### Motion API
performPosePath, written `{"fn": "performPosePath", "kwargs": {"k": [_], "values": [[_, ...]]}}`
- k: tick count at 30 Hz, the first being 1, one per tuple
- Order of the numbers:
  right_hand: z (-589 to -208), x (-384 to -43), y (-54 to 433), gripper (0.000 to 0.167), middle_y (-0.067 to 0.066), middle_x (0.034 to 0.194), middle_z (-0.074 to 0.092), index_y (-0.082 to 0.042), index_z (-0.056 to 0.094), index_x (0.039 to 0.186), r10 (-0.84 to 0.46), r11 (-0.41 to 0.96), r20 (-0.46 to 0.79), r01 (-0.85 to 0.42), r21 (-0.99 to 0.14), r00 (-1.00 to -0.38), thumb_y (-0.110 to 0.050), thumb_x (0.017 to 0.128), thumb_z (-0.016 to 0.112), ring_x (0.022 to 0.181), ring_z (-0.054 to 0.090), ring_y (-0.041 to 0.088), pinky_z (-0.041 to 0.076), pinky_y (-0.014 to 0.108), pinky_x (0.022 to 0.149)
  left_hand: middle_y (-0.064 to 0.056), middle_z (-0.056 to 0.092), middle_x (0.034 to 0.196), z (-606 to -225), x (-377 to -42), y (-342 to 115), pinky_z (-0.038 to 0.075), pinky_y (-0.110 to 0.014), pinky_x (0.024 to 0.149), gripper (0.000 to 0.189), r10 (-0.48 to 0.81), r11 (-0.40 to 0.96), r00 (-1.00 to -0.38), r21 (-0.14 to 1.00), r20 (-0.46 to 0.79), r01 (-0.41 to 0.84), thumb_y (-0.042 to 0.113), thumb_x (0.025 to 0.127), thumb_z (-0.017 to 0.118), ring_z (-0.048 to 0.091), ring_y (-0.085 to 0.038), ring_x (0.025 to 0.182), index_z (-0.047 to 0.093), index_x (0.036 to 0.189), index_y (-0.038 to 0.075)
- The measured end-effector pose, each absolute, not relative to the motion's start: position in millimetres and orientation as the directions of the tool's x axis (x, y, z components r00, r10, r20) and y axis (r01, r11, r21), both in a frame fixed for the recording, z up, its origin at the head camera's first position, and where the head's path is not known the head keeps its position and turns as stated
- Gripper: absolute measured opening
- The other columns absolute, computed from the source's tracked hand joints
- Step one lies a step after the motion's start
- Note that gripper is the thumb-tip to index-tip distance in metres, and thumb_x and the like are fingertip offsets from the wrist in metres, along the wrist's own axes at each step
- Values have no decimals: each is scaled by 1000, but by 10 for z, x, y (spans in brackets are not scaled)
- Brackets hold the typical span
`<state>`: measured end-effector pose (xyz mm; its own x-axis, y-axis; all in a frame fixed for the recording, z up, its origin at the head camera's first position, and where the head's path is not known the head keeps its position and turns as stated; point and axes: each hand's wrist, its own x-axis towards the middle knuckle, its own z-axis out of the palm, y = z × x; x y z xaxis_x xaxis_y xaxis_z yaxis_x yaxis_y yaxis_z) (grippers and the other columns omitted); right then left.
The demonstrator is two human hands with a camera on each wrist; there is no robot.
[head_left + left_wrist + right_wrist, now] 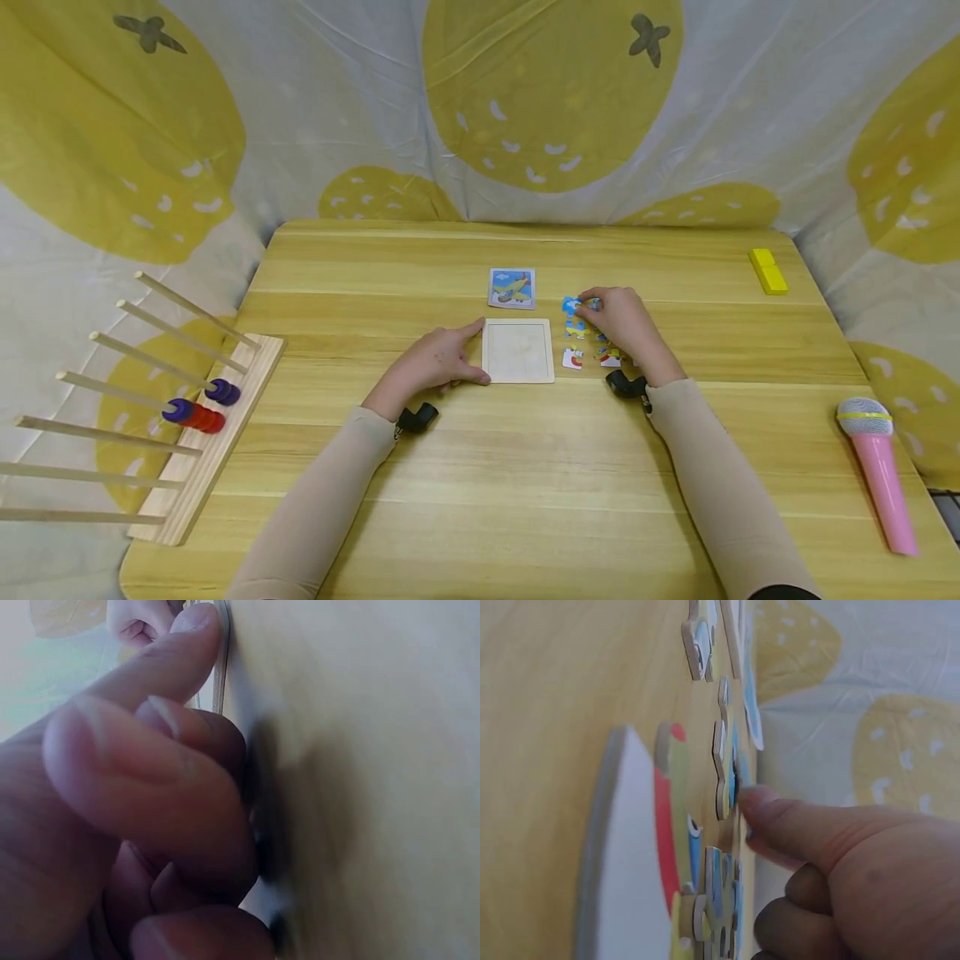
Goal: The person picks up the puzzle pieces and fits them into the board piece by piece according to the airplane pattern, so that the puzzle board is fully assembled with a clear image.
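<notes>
My left hand (438, 358) holds the left side of a square wooden puzzle tray (517, 352), index finger at the far corner and thumb at the near one. The tray's inside is bare. In the left wrist view the other fingers (157, 799) are curled beside the tabletop. Right of the tray, my right hand (621, 321) pinches a blue puzzle piece (571, 306) between thumb and index finger. Several more puzzle pieces (573, 358) lie under and beside this hand, some hidden by it. Behind the tray lies a picture card (512, 288) with a yellow airplane.
On the left stands a wooden peg rack (255, 350) with purple and red rings (202, 417) on two of its rods. A yellow block (768, 272) lies at the back right. Near the right edge is a pink toy microphone (885, 487). A patterned curtain (360, 108) hangs behind the table.
</notes>
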<state>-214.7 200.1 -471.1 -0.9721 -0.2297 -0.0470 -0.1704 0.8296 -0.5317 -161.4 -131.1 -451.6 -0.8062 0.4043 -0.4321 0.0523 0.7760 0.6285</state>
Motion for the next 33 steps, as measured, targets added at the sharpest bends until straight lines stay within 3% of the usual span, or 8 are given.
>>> {"fn": "performPosePath", "kwargs": {"k": [5,13,33], "values": [[-4673,-2128,1986,37,-2,58,45,-5,74,130,-225,793,-46,-155,-589,-973,-31,104,71,54,37,14,34,28,54,3,58,56,-4518,-1611,-1311,49,-28,45,110,405,781,-808,621,-429,62,40,86,90,52,-15,39,23,171,24],[-4548,-2013,1736,35,-6,55,31,-7,76,129,-276,726,-46,-177,-664,-960,-31,103,73,49,24,11,27,26,51,2,61,56,-4523,-1605,-1308,50,-29,46,110,411,784,-805,616,-428,72,41,86,89,52,-14,39,22,171,24],[-4701,-1875,1055,30,-8,54,35,-8,79,122,-456,702,4,-362,-613,-890,-28,100,76,51,28,7,26,23,52,0,58,53,-4519,-1620,-1286,45,-27,43,108,403,806,-802,586,-440,84,46,87,87,52,-15,38,23,171,24]]}}
